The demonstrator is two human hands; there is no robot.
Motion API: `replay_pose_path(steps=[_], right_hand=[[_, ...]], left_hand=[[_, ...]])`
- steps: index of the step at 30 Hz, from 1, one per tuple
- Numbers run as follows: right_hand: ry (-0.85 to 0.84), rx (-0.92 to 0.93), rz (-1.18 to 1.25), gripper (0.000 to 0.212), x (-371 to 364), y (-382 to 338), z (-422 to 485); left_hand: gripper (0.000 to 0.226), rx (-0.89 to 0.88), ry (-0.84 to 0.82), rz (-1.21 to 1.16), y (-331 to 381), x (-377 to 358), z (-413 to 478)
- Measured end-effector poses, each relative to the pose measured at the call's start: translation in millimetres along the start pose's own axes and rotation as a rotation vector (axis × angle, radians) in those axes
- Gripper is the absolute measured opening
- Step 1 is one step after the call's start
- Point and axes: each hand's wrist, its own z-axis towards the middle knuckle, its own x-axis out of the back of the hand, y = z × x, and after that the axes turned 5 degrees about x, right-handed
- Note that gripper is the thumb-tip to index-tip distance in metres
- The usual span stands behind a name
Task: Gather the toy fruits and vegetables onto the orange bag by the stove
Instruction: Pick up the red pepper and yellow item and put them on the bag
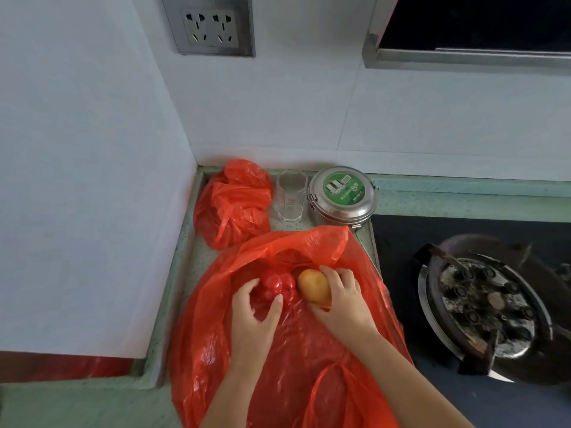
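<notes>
On the orange bag, inside its edges, left fingers clasp red pepper, right fingers yellow fruit.

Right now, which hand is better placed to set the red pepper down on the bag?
Left, probably. The left hand grips the red pepper on the orange bag, while the right hand is busy holding the yellow fruit beside it.

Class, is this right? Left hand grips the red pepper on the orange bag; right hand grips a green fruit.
No: in the head view the fruit in the right hand is yellow, not green. The left hand grips the red pepper on the orange bag.
</notes>
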Motion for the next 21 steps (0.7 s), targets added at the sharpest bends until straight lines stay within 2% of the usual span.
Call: replay_pose_path(steps=[3,12,16,21], right_hand=[[0.037,0.013,-0.007,0.072,-1,-1,1],[0.086,0.063,-0.088,0.069,9,-7,-15],[0.119,0.117,-0.102,0.061,20,-15,-33],[0.201,0.201,-0.147,0.052,34,-19,-68]], left_hand=[[0.057,-0.016,0.007,0.044,-1,2,-1],[0.067,-0.247,0.035,0.33,16,9,-14],[0.062,-0.306,0.036,0.421,23,13,-28],[0.055,-0.463,0.075,0.504,34,13,-58]])
